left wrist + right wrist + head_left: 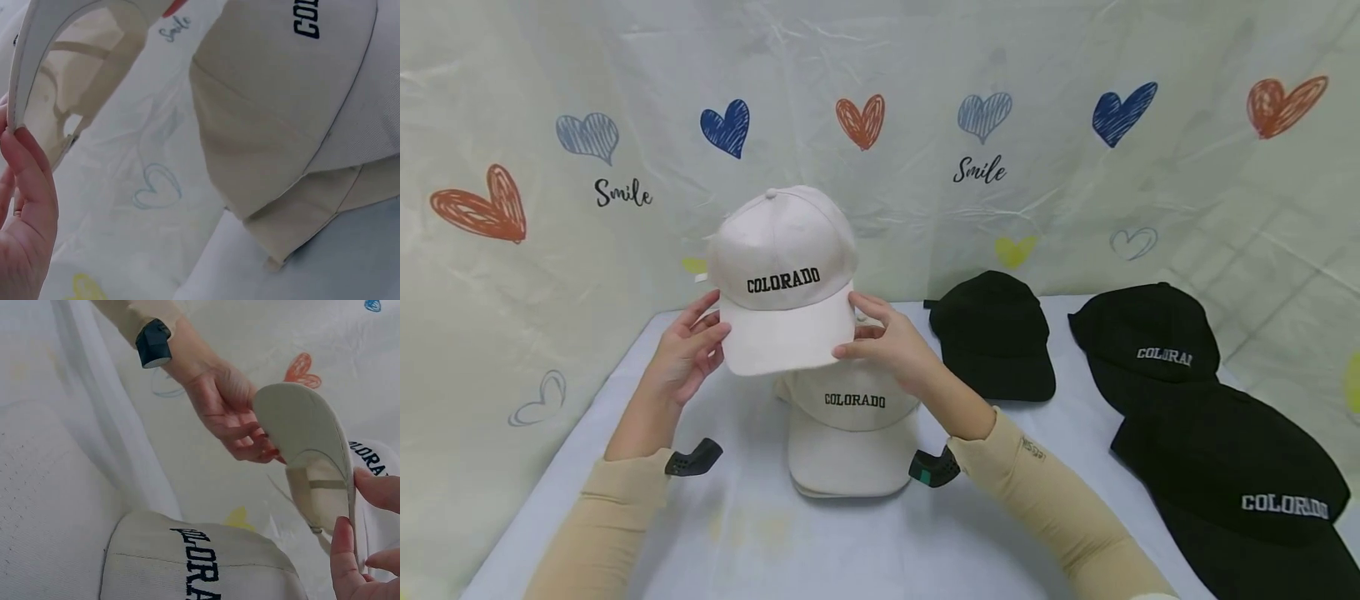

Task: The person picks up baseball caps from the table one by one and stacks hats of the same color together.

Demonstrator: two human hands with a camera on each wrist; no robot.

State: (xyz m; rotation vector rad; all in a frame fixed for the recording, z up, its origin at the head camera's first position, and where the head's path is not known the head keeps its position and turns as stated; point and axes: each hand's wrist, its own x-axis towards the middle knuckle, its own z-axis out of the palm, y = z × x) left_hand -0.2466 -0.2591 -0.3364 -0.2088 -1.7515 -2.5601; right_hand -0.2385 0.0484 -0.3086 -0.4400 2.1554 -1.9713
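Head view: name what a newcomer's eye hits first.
The white fabric cap lettered COLORADO, held up between the left hand and the right hand, left of centre. Next come the black fabric caps at right on the white table, then the red and blue hearts across the pale backdrop.

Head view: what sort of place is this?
Probably an improvised indoor filming or display corner: a cloth-covered table before a creased backdrop printed with hearts and the word "Smile", with white caps and black caps at it.
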